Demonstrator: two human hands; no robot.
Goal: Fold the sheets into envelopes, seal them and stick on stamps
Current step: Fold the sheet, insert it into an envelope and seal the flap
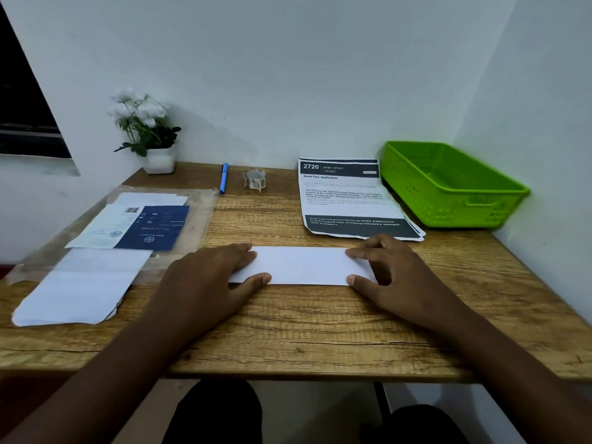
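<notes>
A folded sheet [304, 265] lies flat as a long white strip in the middle of the table [288, 331]. The left hand [205, 283] presses its left end, fingers spread flat, thumb at the near edge. The right hand [397, 277] pins the right end the same way, gripping nothing. A stack of paper [80, 290] lies to the left, a green basket [448, 184] far right.

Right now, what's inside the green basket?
The green basket by the wall looks empty: only its bare green floor shows. Its near wall hides the front strip of the floor, so something small and flat there would not show.
</notes>
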